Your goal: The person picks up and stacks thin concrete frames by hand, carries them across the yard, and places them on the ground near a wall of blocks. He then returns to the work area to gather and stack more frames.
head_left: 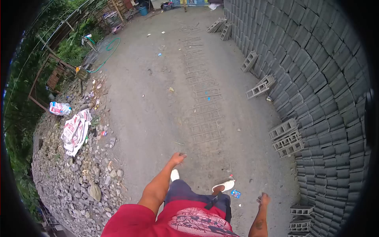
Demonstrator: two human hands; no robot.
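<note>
My left hand [178, 158] hangs in front of my body above the bare grey ground, fingers loosely bent, nothing visible in it. Out to my right side, my right hand [263, 199] also looks loosely bent, the fingers a little apart and no object showing. Below, one white shoe [224, 186] is planted forward, beside a small blue wrapper [235, 193]. Part of the other white shoe [175, 175] shows under my left forearm. Neither hand touches anything; the concrete hollow blocks [287, 138] leaning at the right stand nearest my right hand.
A tall stack of grey concrete blocks [316, 79] lines the right side. Block-shaped marks [206, 118] run along the ground ahead. At left are a gravel heap [94, 191], white sacks [76, 131] and a green hose [112, 51]. A blue bucket [143, 11] stands far off.
</note>
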